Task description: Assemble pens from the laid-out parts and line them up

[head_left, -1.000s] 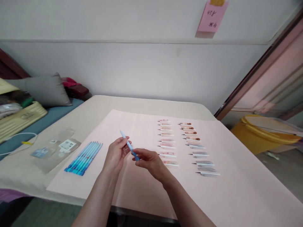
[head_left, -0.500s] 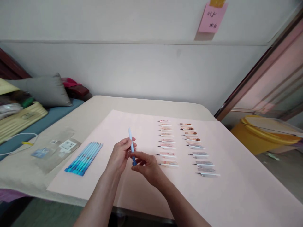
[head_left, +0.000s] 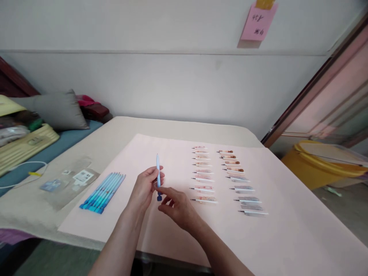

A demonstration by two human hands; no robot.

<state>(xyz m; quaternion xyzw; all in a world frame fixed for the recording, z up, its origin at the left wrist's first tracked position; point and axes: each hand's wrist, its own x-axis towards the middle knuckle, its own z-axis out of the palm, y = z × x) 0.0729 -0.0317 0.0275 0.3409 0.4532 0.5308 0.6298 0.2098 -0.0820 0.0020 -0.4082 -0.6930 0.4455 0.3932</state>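
Observation:
A light-blue pen (head_left: 158, 176) with a dark blue end stands nearly upright, its tip pointing up and away. My left hand (head_left: 145, 186) is closed around its middle, pinching it between thumb and fingers. Beside the pen's lower end is my right hand (head_left: 176, 207), thumb and fingers apart; its index fingertip meets the barrel just above the dark end. A row of similar blue pens (head_left: 105, 191) lies side by side to the left. To the right are two columns: pinkish refills or thin pen parts (head_left: 202, 177) and brown and grey patterned ones (head_left: 243, 188).
Pink paper (head_left: 169, 147) covers much of the cream table (head_left: 184, 126). Clear plastic packets (head_left: 71, 182) with labels lie at the left. A yellow bin (head_left: 307, 168) stands off the right side, and a pink note (head_left: 260, 23) hangs on the wall.
The pen has turned more upright, its dark end shifting slightly left. My right thumb and fingers have come away from that end and opened; my left hand keeps its hold.

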